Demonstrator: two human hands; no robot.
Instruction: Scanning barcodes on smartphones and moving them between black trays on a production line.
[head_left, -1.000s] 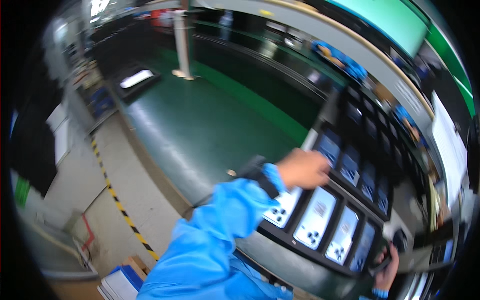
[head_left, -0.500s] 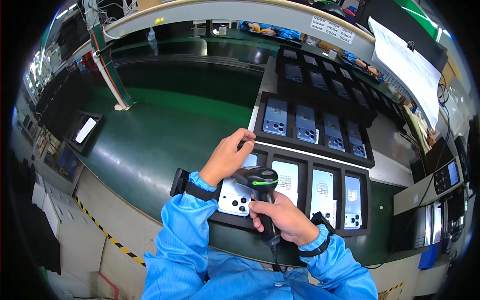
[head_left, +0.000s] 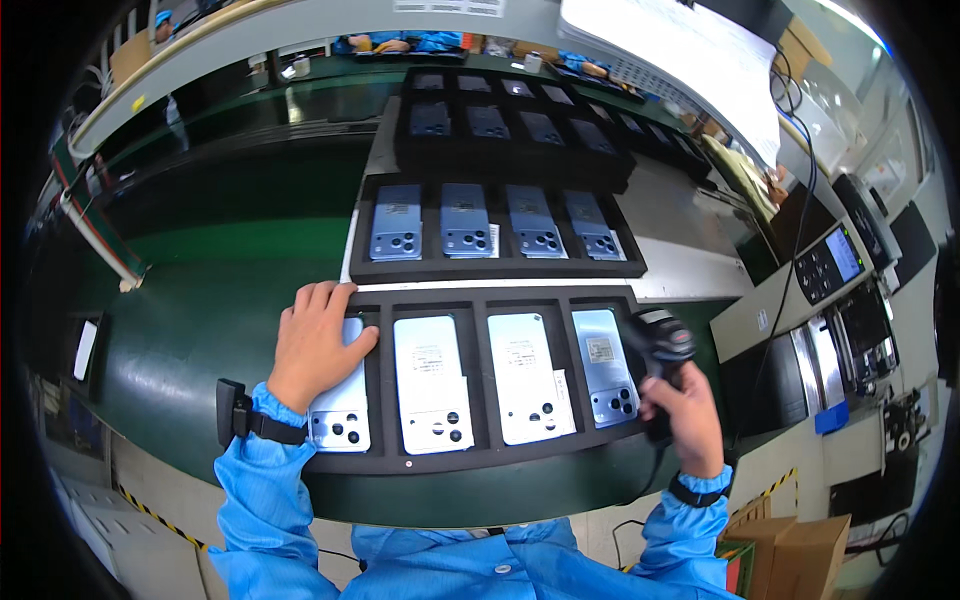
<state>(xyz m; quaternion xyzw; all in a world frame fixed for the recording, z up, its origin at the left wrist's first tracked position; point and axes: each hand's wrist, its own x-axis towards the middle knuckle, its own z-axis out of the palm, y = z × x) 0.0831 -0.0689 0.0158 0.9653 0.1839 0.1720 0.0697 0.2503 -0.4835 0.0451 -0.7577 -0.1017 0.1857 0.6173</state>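
A black foam tray (head_left: 478, 400) lies before me, with light-blue phones face down in its compartments, camera bumps toward me. My left hand (head_left: 318, 345) rests flat over the leftmost phone (head_left: 342, 415) and the tray's far left corner, thumb apart from the fingers. Gripped by its handle, a black barcode scanner (head_left: 662, 338) is in my right hand (head_left: 692, 415), just beyond the tray's right end. Closest to it is the rightmost phone (head_left: 605, 375), a darker blue with a pale label. White slips stick out beside the two middle phones. Motion blurs the scanner slightly.
Behind stands a second black tray (head_left: 500, 268) of blue phones, with more trays (head_left: 515, 160) farther back. A grey label printer (head_left: 800, 290) is at the right, a hanging cable (head_left: 800, 210) before it. Papers (head_left: 680, 60) hang from the shelf above. Other people's hands show at the back.
My right hand has carried the scanner from over the leftmost phone to the tray's right end. My left hand stays at the tray's left end. The view has swung right.
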